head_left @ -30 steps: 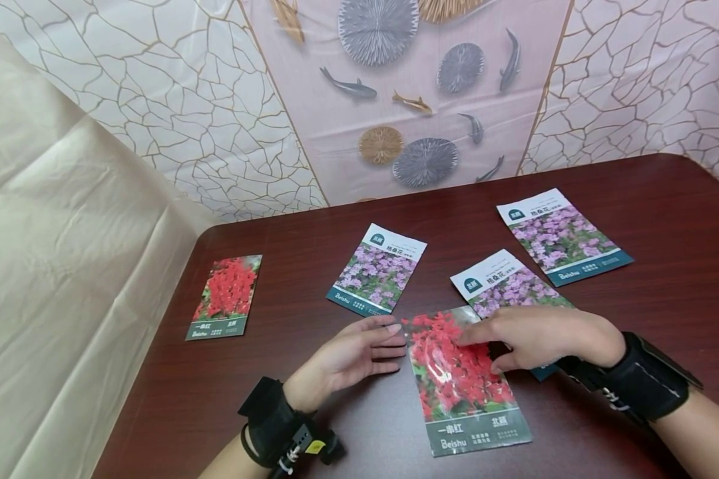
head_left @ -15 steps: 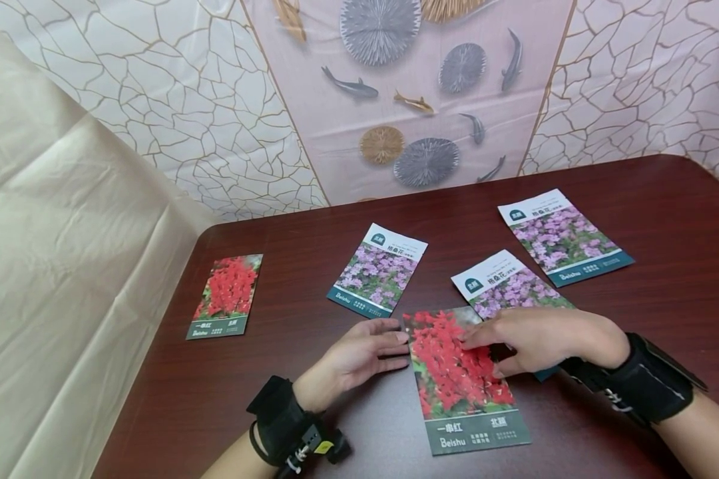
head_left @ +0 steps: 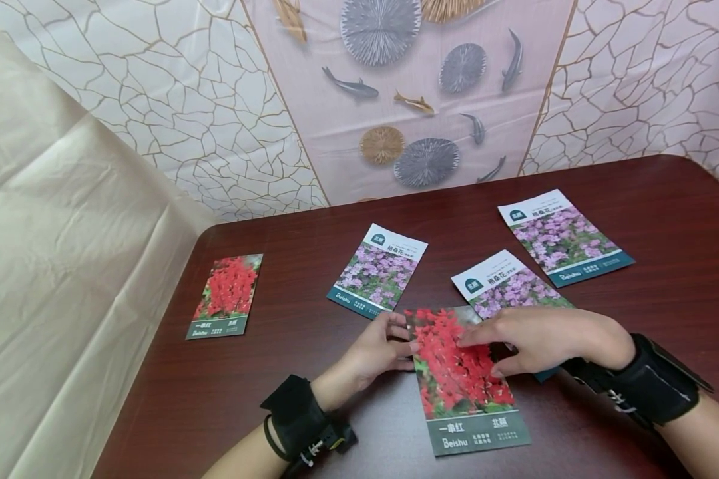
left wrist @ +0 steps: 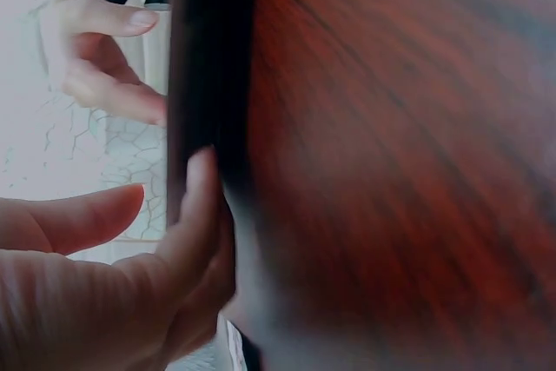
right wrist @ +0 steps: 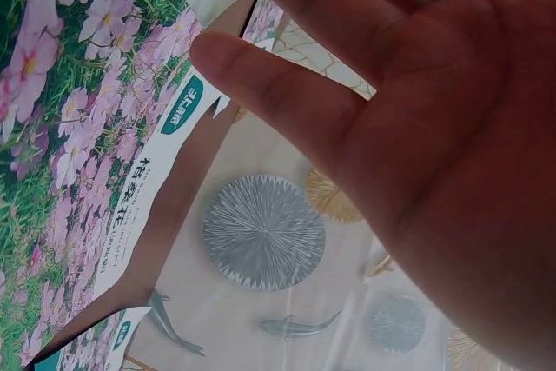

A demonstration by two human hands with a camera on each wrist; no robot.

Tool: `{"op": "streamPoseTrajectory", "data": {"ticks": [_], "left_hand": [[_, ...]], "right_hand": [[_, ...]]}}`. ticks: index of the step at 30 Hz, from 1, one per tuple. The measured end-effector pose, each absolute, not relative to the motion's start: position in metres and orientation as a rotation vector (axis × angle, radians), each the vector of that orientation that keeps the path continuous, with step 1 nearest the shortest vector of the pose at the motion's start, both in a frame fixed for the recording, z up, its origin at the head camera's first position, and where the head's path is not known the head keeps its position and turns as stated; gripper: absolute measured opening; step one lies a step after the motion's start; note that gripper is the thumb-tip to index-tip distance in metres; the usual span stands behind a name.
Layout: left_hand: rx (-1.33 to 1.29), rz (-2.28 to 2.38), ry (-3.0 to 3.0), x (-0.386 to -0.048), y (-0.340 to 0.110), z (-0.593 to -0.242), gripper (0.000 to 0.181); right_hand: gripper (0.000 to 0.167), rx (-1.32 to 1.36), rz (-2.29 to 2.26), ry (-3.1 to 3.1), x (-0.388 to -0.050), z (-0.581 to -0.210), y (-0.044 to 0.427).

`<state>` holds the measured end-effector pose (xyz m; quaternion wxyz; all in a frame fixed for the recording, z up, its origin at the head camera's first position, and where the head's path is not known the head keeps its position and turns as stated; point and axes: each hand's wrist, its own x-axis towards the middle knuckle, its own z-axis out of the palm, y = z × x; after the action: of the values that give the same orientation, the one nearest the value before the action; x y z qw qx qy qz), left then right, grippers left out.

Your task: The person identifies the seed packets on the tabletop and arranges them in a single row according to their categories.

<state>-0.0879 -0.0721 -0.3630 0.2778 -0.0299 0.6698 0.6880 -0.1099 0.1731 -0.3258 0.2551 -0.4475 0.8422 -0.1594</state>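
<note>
A large red-flower packet (head_left: 464, 372) lies face up near the front of the table. My left hand (head_left: 371, 352) is at its upper left edge, the thumb reaching over that edge in the head view. In the left wrist view the left hand (left wrist: 113, 293) has its thumb raised apart from the other fingers. My right hand (head_left: 545, 339) rests its fingertips on the packet's upper right part, above a purple-flower packet (head_left: 512, 289) it partly covers. The right wrist view shows the right hand (right wrist: 434, 128) with fingers extended.
Another purple-flower packet (head_left: 380, 269) lies behind my left hand, and one more (head_left: 566, 236) is at the back right. A smaller red-flower packet (head_left: 228, 293) lies on the left of the brown table (head_left: 287, 259). Patterned cloth (head_left: 216, 100) hangs behind.
My left hand has moved right and slightly up to the packet's edge, its thumb now over it. My right hand and the packets have hardly moved.
</note>
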Motion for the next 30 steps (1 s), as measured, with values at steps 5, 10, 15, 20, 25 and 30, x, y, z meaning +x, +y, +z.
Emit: {"op": "streamPoseTrajectory", "data": {"ticks": [5,10,15,20,25,30], "left_hand": [[-0.062,1.836,1.814,-0.089,-0.071,-0.366,0.038],[-0.041,1.843,1.821,-0.088,-0.072,-0.365,0.038],[-0.037,1.844,1.842,-0.086,-0.074,-0.361,0.039],[-0.047,1.837,1.834,-0.088,-0.08,-0.356,0.039],[-0.039,1.816,1.852,-0.09,-0.087,-0.352,0.037],[-0.008,1.814,1.875,-0.093,-0.096,-0.347,0.034]], "right_hand": [[0.047,-1.236,-0.452,2.288,-0.109,-0.325,0.174],[0.046,-1.246,-0.476,2.285,-0.109,-0.325,0.174],[0.046,-1.266,-0.491,2.308,-0.108,-0.324,0.175],[0.045,-1.305,-0.494,2.347,-0.108,-0.322,0.175],[0.042,-1.321,-0.526,2.429,-0.107,-0.32,0.175],[0.039,-1.293,-0.548,2.523,-0.108,-0.317,0.175]]}}
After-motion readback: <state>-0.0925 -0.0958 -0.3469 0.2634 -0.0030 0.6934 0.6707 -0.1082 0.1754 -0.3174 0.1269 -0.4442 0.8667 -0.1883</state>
